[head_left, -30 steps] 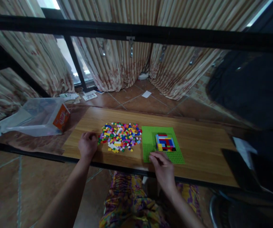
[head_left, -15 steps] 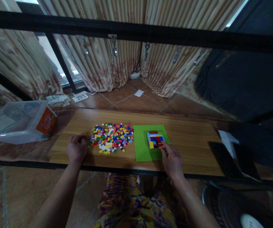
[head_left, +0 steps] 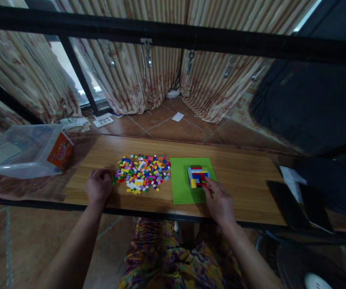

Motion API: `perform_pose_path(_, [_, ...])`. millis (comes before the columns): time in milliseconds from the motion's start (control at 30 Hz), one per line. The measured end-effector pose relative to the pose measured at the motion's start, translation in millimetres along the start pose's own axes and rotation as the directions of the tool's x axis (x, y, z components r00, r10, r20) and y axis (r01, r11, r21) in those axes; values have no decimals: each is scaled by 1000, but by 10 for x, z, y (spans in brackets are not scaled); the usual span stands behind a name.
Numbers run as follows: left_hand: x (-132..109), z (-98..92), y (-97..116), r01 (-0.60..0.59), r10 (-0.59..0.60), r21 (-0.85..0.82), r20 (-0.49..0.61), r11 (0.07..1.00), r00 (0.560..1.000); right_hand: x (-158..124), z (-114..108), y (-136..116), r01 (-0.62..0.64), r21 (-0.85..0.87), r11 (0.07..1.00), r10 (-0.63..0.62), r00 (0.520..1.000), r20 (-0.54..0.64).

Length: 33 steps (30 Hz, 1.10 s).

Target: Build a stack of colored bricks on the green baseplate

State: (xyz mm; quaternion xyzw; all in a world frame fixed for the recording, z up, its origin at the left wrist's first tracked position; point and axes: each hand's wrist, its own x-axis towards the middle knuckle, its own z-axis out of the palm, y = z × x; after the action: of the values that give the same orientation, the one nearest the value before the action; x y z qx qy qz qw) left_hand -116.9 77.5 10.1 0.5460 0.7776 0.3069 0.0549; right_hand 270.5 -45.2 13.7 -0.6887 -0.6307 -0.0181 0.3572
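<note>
On a green studded baseplate [head_left: 179, 182] stands a low, box-like structure of toy bricks [head_left: 197, 176], with blue, red, white and yellow parts. My right hand [head_left: 219, 200] reaches in from the front right. Its thumb and fingers are pinched together at the structure's front right corner, hiding that corner and whatever is between the fingertips. To the left of the baseplate lies a spread pile of loose, many-coloured toy bricks [head_left: 144, 172]. Curled beside that pile's left edge, my left hand [head_left: 98, 186] rests on the table, and no brick shows in it.
The long wooden table [head_left: 245, 180] has a dark front edge. A clear plastic box [head_left: 31, 160] with an orange label stands at the left. Dark flat objects [head_left: 287, 202] and white paper [head_left: 292, 180] lie at the right. A black bar [head_left: 173, 34] crosses above, before striped curtains.
The whole view has shifted slightly. My right hand stays at the structure's front right corner, and my left hand stays curled beside the pile.
</note>
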Motion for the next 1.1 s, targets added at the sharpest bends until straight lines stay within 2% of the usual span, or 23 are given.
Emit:
perform_pose_path(200, [-1, 8, -1, -6, 6, -12, -5, 1000, 1000, -51, 26, -29, -31, 0, 1000, 31, 998, -50])
perform_pose_path(533, [-15, -7, 23, 6, -6, -7, 9, 1000, 1000, -108, 42, -76, 51, -128, 990, -65, 993, -103])
perform_pose_path(733, [-20, -2, 18, -22, 22, -23, -4, 1000, 1000, -190, 82, -57, 84, -184, 979, -101, 991, -87])
perform_pose_path(967, [-29, 3, 24, 1, -1, -17, -3, 1000, 1000, -197, 85, 13, 88, -172, 981, -98, 994, -52])
perform_pose_path(1100, [-39, 6, 19, -11, 11, -26, 2, 1000, 1000, -131, 11, -79, 72, -108, 992, -83, 992, -97])
